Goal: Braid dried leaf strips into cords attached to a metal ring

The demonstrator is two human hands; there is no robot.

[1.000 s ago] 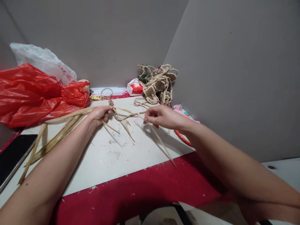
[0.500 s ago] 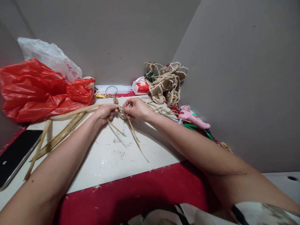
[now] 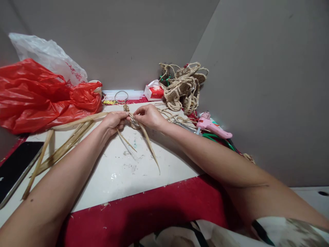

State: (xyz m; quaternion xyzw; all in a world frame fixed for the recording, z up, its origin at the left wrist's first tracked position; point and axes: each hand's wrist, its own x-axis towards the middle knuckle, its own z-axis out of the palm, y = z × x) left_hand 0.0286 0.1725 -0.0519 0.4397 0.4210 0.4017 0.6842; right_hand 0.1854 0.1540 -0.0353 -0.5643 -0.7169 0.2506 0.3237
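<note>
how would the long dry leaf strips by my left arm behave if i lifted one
Probably very light: the dry leaf strips look thin and flat. Likely fairly stiff, since they lie nearly straight on the white board. Possibly brittle, given the flakes around.

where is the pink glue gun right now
In the head view the pink glue gun lies at the right side of the table, to the right of the right hand, just in front of the heap of woven straw pieces.

Both forearms are bare from elbow to wrist, and the left hand (image 3: 116, 120) and right hand (image 3: 149, 116) are bare as well. Lower down, the person wears a pale patterned garment (image 3: 282, 230) with dark and greenish streaks.
</note>
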